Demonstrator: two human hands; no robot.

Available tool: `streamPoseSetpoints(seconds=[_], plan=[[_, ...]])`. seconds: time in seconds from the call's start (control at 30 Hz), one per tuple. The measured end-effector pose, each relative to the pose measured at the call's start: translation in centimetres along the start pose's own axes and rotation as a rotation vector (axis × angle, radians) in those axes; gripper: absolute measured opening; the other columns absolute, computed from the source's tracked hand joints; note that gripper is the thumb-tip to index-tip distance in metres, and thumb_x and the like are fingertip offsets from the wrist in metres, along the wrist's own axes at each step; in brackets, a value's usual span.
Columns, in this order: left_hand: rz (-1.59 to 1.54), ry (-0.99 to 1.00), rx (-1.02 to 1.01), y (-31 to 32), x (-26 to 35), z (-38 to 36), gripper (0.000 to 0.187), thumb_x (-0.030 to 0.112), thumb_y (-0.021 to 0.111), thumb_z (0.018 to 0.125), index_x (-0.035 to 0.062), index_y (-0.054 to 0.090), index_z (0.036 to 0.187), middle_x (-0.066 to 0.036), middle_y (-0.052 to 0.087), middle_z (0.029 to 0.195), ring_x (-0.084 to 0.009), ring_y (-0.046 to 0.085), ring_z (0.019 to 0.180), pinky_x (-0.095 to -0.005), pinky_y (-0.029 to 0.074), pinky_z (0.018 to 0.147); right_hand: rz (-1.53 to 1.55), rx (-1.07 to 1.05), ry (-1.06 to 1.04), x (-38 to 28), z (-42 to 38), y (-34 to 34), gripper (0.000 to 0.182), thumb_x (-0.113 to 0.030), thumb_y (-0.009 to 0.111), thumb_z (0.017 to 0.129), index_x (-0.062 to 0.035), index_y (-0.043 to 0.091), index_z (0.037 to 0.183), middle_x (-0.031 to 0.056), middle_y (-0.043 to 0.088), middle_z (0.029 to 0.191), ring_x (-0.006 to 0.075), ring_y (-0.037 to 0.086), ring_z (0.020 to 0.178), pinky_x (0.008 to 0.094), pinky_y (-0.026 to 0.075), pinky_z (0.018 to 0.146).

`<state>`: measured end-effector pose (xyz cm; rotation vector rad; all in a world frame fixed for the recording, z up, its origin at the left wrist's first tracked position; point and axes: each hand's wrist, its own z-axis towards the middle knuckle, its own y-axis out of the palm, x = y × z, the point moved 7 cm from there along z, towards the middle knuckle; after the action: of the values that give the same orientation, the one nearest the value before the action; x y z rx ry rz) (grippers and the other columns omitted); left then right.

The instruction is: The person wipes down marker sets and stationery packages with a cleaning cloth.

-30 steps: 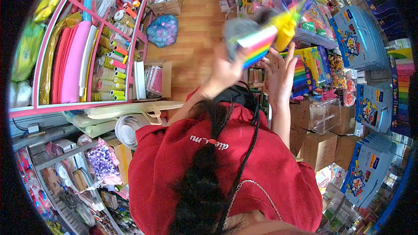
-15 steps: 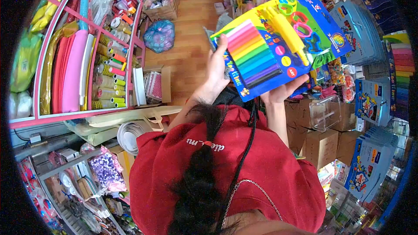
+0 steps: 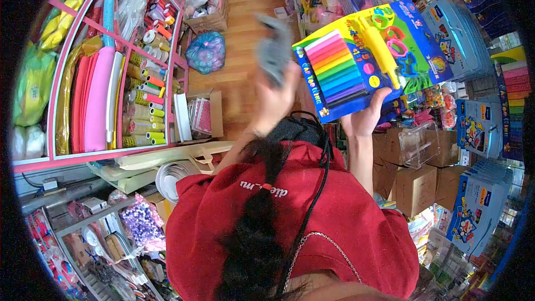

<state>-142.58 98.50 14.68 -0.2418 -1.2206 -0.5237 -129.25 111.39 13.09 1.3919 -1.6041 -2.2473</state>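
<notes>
My right hand (image 3: pixel 363 118) grips the lower edge of a modelling clay set (image 3: pixel 337 72), its thumb on the front. The pack is a blue and yellow card with a row of rainbow-coloured clay sticks, a yellow roller and several shape cutters. It is tilted, with its printed face towards me. To the left, apart from the pack, my left hand (image 3: pixel 278 100) is closed round a grey cloth (image 3: pixel 273 50). Motion blurs the cloth and the fingers.
Shelves (image 3: pixel 51 117) with rolls and thread spools stand at left. A blue bag (image 3: pixel 205 53) lies on the wooden floor (image 3: pixel 245 0). Cardboard boxes (image 3: pixel 415 189) are at right, near hanging blue packs (image 3: pixel 473 212). Goods crowd the far right side.
My left hand has let go of the clay set's left edge and moved clear with the grey cloth, now in fuller view. The pack has shifted slightly right, held by my right hand alone.
</notes>
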Motion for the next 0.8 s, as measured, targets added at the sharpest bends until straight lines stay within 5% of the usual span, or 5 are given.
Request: streamPoseSetpoints(seconds=[0.07, 0.17, 0.3, 0.43, 0.8], plan=[[0.33, 0.519, -0.451, 5.0, 3.3, -2.0, 0.064, 0.04, 0.058, 0.079, 0.0082, 0.038, 0.131, -0.023, 0.022, 0.14, -0.04, 0.027, 0.127, -0.0483, 0.025, 0.102, 0.039, -0.09, -0.001, 0.6, 0.1, 0.3, 0.067, -0.057, 0.035, 0.087, -0.0088, 0.032, 0.133, 0.009, 0.039, 0.134, 0.0249, 0.04, 0.121, 0.042, 0.03, 0.103], [0.638, 0.495, -0.63, 8.7, 3.3, -5.0, 0.063, 0.055, 0.047, 0.081, 0.0263, 0.036, 0.135, -0.022, 0.013, 0.144, -0.0428, 0.006, 0.133, -0.0704, 0.007, 0.094, -0.089, -0.158, 0.055, 1.8, -0.6, -3.0, 0.061, -0.051, 0.031, 0.091, -0.0107, 0.029, 0.136, 0.01, 0.034, 0.138, 0.0272, 0.033, 0.126, 0.0438, 0.023, 0.107], [0.588, 0.636, -0.53, 8.8, 3.5, -1.2, 0.048, 0.037, 0.04, 0.089, 0.0228, 0.037, 0.134, -0.015, 0.01, 0.147, -0.0408, 0.003, 0.134, -0.0717, 0.005, 0.093, -0.205, -0.14, 0.017, 0.8, -0.9, 0.6, 0.073, -0.062, 0.031, 0.086, -0.0136, 0.021, 0.14, 0.0079, 0.029, 0.141, 0.0259, 0.03, 0.128, 0.0425, 0.022, 0.107], [0.351, 0.458, -0.231, 8.0, 2.1, 3.9, 0.051, 0.018, 0.044, 0.086, 0.0202, 0.034, 0.136, -0.016, 0.015, 0.146, -0.0426, 0.016, 0.131, -0.0608, 0.014, 0.1, -0.176, -0.209, 0.048, 1.3, -1.3, 2.2, 0.071, -0.062, 0.032, 0.085, -0.0125, 0.028, 0.135, 0.0057, 0.04, 0.132, 0.0227, 0.039, 0.121, 0.0414, 0.03, 0.102], [0.328, 0.35, -0.473, 10.0, 1.9, -4.5, 0.057, 0.016, 0.041, 0.086, 0.0074, 0.022, 0.14, -0.019, 0.008, 0.146, -0.0412, 0.006, 0.134, -0.0552, 0.008, 0.105, -0.361, -0.145, -0.025, -0.4, -0.9, 1.7, 0.08, -0.065, 0.019, 0.085, -0.0066, 0.023, 0.138, 0.0085, 0.03, 0.14, 0.0238, 0.028, 0.129, 0.0392, 0.02, 0.107]])
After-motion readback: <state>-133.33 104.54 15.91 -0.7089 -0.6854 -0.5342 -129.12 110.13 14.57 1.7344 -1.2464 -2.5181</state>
